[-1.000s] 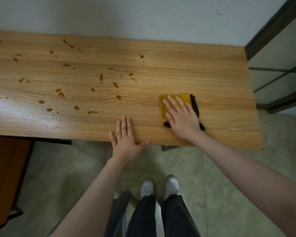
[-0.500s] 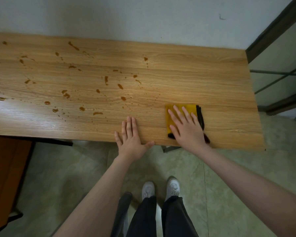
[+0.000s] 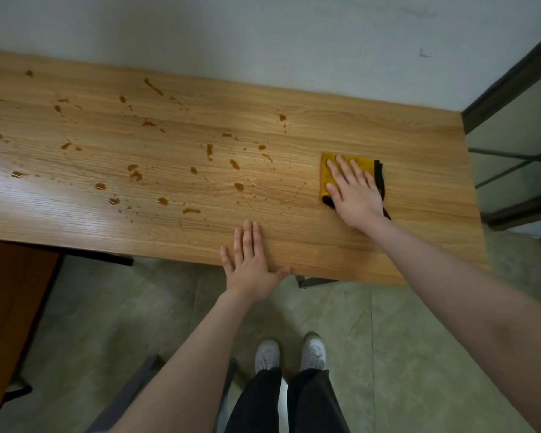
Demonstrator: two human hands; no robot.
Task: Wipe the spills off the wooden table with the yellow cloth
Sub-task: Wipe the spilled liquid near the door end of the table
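Farther from the near edge than before, the right hand presses flat on the yellow cloth, right of brown spills; left hand lies open on the table.

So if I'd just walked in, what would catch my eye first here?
Probably the brown spills spattered over the left and middle of the wooden table, none of them wiped yet. Next, the yellow cloth lying on the table's right part, with the right hand pressed flat on top of it. The left hand rests open on the near edge, clear of the drops.
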